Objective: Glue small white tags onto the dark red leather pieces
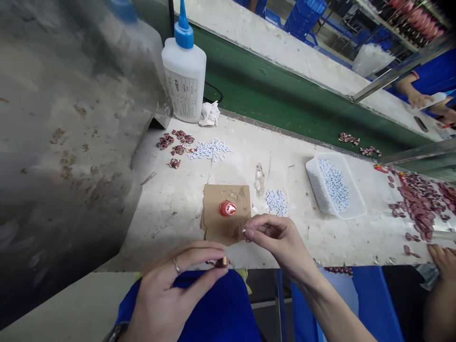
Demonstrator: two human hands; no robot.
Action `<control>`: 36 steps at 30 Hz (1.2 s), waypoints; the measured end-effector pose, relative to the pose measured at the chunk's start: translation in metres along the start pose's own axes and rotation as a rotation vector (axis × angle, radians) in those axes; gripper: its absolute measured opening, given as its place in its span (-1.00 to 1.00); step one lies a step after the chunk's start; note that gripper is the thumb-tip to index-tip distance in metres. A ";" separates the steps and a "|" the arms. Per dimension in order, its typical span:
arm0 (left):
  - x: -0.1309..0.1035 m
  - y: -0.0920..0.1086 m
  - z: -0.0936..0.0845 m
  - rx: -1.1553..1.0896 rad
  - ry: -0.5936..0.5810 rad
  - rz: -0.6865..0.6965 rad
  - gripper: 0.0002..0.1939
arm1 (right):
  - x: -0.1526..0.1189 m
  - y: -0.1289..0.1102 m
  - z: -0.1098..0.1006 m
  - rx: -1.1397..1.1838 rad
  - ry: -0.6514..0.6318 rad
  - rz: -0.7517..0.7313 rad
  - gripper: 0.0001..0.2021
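My left hand [185,280], with a ring on one finger, pinches a small dark brown and orange piece [221,262] between thumb and fingertips at the table's front edge. To its right, my right hand [272,232] holds a tiny white piece [244,231] at its fingertips, over the right edge of a cardboard square [215,228]. A shiny red blob [227,208] lies on that cardboard. Just beyond my right hand is a small pile of white pieces [277,202] on the table.
A glue bottle [185,80] stands at the back left beside crumpled tissue [209,114], brown pieces [178,150] and white pieces [210,149]. Right of centre sits a plastic tub [351,199]. Reddish parts [420,204] and another person's hand [443,259] are at the far right.
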State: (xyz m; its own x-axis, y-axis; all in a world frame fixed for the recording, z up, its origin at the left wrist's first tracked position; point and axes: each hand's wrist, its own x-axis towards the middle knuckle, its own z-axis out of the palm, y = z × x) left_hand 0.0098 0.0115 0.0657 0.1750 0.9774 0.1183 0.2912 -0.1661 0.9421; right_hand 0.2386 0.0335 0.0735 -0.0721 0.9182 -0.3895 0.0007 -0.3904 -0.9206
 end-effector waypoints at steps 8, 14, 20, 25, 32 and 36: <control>-0.003 0.001 0.007 -0.068 -0.065 -0.002 -0.80 | -0.014 -0.008 0.022 -0.104 0.022 -0.194 -0.91; -0.003 0.001 0.009 -0.097 -0.038 -0.042 -0.79 | -0.016 -0.004 0.024 -0.172 0.019 -0.208 -0.91; 0.000 -0.003 0.005 -0.074 0.012 -0.106 -0.84 | 0.008 0.008 0.010 -0.257 0.115 -0.235 -0.96; 0.002 -0.012 -0.001 -0.187 0.009 -0.298 -0.93 | 0.030 0.021 -0.004 -0.525 0.158 -0.385 -0.91; 0.000 -0.016 -0.004 -0.137 0.045 -0.354 -0.89 | 0.028 0.021 -0.002 -0.612 0.131 -0.430 -0.90; 0.001 -0.018 -0.003 -0.148 0.044 -0.355 -0.89 | 0.027 0.021 -0.003 -0.614 0.139 -0.436 -0.89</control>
State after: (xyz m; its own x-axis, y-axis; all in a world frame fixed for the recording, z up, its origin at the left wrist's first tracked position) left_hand 0.0018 0.0155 0.0499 0.0461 0.9759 -0.2134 0.1871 0.2014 0.9615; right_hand 0.2395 0.0506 0.0432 -0.0671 0.9965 0.0503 0.5583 0.0793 -0.8258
